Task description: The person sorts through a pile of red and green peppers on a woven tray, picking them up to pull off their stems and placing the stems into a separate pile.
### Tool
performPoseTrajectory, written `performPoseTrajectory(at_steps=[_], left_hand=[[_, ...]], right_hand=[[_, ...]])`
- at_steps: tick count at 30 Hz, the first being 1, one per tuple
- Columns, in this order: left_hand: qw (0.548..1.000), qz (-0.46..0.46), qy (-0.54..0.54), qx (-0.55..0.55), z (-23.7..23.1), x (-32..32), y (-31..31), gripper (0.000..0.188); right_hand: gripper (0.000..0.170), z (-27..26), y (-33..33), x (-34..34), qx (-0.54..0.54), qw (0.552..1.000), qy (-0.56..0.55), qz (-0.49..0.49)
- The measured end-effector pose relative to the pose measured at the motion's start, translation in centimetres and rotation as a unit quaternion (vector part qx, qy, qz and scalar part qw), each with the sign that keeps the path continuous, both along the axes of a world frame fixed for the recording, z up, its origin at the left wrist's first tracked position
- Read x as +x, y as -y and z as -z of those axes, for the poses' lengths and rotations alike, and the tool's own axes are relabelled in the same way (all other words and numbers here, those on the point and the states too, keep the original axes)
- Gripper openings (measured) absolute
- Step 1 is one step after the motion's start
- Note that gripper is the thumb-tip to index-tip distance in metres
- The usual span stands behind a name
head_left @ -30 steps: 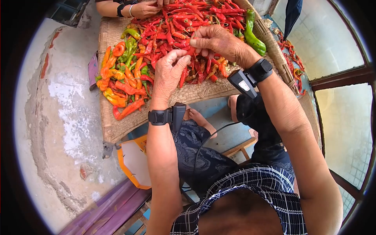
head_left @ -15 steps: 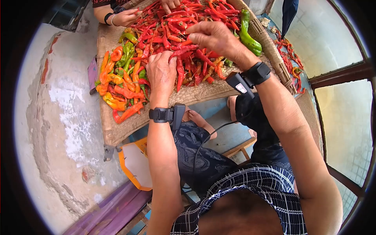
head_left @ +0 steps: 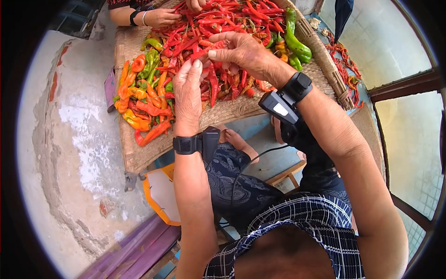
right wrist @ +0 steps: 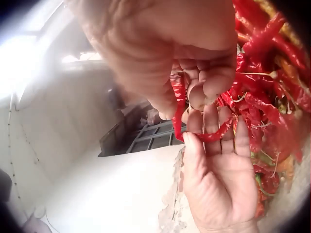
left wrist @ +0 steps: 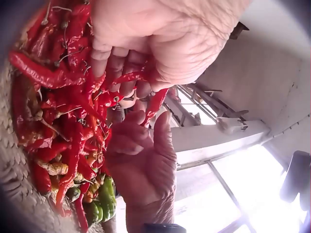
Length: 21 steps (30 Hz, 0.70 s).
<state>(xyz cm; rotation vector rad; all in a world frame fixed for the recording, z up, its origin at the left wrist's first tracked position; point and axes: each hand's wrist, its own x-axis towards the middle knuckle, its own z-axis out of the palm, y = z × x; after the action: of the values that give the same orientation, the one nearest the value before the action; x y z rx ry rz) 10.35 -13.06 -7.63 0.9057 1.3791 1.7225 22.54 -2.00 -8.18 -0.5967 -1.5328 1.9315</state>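
Observation:
A red chili pepper [right wrist: 179,111] is held between both hands above the near side of a large pile of red chilies [head_left: 223,21]. My left hand [head_left: 189,90] pinches it, thumb on top and fingers beneath, palm turned up in the right wrist view. From the right, my right hand [head_left: 253,56] grips the other part of the same chili between thumb and fingers. In the left wrist view the chili shows between the left hand [left wrist: 180,39] above and the right hand [left wrist: 146,165] below.
The pile lies on a woven tray [head_left: 144,156]. Orange and yellow peppers [head_left: 134,95] sit at its left, a long green pepper [head_left: 297,44] at its right. Across it, another person's hand [head_left: 162,17] touches the chilies. An orange-rimmed container [head_left: 160,195] stands below the tray.
Half a second ago my left hand was down at the pile, apart from the right. Both hands have since come together on a chili. The other person's hand has shifted slightly.

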Motion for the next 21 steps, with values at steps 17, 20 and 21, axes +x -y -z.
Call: performPoseTrajectory(at_steps=[17, 20, 21], left_hand=[[0.833, -0.068, -0.522, -0.17, 2.4, -0.7, -0.1, 0.025], [0.753, -0.084, -0.629, -0.173, 3.3, -0.5, -0.9, 0.034], [0.788, -0.075, -0.58, -0.192, 3.0, -0.4, -1.0, 0.033]], right_hand=[[0.018, -1.0, -5.3, 3.4, -0.066, 0.968, -0.158, 0.183], [0.034, -1.0, -3.4, 2.7, 0.109, 0.975, -0.052, 0.185], [0.031, -1.0, -3.1, 2.9, 0.165, 0.976, 0.025, 0.142]])
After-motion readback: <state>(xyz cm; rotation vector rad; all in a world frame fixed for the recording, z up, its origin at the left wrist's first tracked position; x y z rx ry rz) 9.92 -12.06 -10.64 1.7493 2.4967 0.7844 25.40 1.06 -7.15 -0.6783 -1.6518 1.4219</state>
